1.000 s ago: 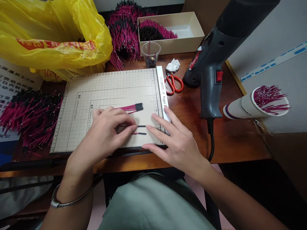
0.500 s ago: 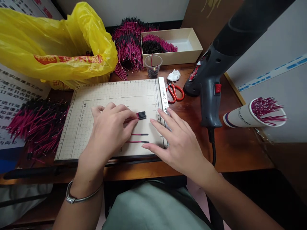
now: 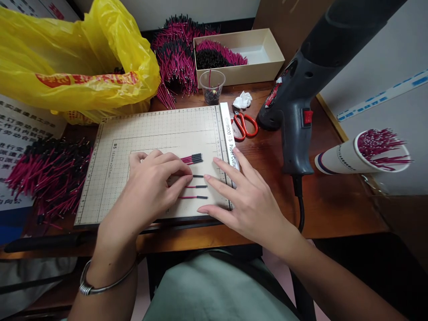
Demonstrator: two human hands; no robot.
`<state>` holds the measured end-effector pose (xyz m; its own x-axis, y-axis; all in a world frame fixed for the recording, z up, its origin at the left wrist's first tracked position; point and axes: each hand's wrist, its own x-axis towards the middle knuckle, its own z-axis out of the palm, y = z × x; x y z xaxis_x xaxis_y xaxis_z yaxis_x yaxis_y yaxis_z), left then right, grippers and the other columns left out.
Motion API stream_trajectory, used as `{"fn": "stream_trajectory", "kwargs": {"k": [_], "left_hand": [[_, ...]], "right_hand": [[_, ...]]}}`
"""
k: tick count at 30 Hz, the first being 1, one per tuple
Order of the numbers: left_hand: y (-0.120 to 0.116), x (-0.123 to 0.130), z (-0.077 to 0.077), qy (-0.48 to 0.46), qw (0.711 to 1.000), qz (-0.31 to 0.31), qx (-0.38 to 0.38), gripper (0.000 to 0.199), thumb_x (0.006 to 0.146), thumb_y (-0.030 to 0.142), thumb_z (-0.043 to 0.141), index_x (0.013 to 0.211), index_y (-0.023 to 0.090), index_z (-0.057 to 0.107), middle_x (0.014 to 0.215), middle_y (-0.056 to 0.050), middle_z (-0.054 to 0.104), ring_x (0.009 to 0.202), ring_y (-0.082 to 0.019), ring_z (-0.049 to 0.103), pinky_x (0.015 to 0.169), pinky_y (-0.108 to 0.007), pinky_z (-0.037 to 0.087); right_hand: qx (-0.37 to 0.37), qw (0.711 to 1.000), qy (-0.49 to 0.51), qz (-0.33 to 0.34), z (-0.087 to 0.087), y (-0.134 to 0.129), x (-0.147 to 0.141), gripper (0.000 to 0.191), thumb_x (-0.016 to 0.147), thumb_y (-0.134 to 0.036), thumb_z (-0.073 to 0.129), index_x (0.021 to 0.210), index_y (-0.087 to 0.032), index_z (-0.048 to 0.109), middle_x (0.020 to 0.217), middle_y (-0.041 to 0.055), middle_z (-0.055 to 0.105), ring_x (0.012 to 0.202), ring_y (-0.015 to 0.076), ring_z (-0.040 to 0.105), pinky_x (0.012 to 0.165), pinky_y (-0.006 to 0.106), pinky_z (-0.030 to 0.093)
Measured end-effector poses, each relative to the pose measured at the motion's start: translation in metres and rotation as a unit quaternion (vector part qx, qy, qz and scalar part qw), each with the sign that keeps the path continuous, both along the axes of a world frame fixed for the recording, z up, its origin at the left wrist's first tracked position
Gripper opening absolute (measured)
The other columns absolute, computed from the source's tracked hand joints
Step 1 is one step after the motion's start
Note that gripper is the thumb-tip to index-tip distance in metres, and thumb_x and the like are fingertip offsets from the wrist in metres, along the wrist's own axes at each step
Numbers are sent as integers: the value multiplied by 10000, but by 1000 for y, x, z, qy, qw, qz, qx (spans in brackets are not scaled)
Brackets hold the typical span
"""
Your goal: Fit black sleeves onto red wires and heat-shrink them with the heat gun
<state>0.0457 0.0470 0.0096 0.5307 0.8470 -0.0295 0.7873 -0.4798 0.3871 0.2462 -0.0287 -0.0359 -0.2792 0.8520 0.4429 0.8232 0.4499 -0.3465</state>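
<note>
My left hand (image 3: 155, 180) pinches a short red wire with a black sleeve (image 3: 198, 176) on its end, low over the paper cutter board (image 3: 140, 133). Two more sleeved wires (image 3: 200, 186) lie parallel on the board, nearer to me. Just beyond my left fingertips rests a small bundle of sleeved wires (image 3: 194, 158), partly hidden by that hand. My right hand (image 3: 245, 194) has its fingers spread across the board's right edge and the white rail (image 3: 228, 133). Its index fingertip is close to the black end of the pinched wire; whether they touch I cannot tell.
A grey heat gun (image 3: 297, 111) stands at right, beside a tilted paper cup of wires (image 3: 341, 158). Red scissors (image 3: 245, 126), crumpled tissue (image 3: 242, 100), a plastic cup (image 3: 212, 91) and a cardboard box (image 3: 261, 73) are behind. Wire piles (image 3: 50, 178) and a yellow bag (image 3: 100, 98) lie left.
My left hand has moved off the small bundle and now holds a single sleeved wire nearer to me. The right hand stays spread at the board's edge. The view has shifted slightly.
</note>
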Motion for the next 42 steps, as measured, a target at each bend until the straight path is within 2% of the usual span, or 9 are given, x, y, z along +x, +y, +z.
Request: {"fn": "stream_trajectory", "kwargs": {"k": [6,22,32,42], "left_hand": [[0,0,-1,-3,1000,-5,0,219,922,351,545,826,264,722,928,-23,764,912,-257,594,862,-469,300],[-3,-3,-6,-37,999,-16,15,215,955,338,554,831,263,712,903,11,753,876,-230,581,825,-426,244],[-2,-4,-7,-39,999,-24,16,195,949,347,569,836,272,709,908,17,753,878,-236,586,802,-416,233],[-2,-3,-7,-38,999,-16,3,196,935,356,569,835,273,715,904,27,749,892,-235,597,823,-419,238]], "right_hand": [[4,1000,-1,-3,0,0,-1,506,905,-581,598,1125,-154,757,1351,119,654,1374,445,488,987,599,570],[-10,1000,-21,7,2,0,0,513,905,-579,601,1157,-155,745,1353,121,651,1383,493,457,961,626,573],[22,1000,15,-17,-1,-1,-2,465,917,-540,614,1067,-126,764,1262,107,704,1326,449,536,954,572,594],[14,1000,9,-18,-2,-1,-1,525,918,-570,597,1144,-118,739,1286,95,695,1333,433,528,968,558,581]]}}
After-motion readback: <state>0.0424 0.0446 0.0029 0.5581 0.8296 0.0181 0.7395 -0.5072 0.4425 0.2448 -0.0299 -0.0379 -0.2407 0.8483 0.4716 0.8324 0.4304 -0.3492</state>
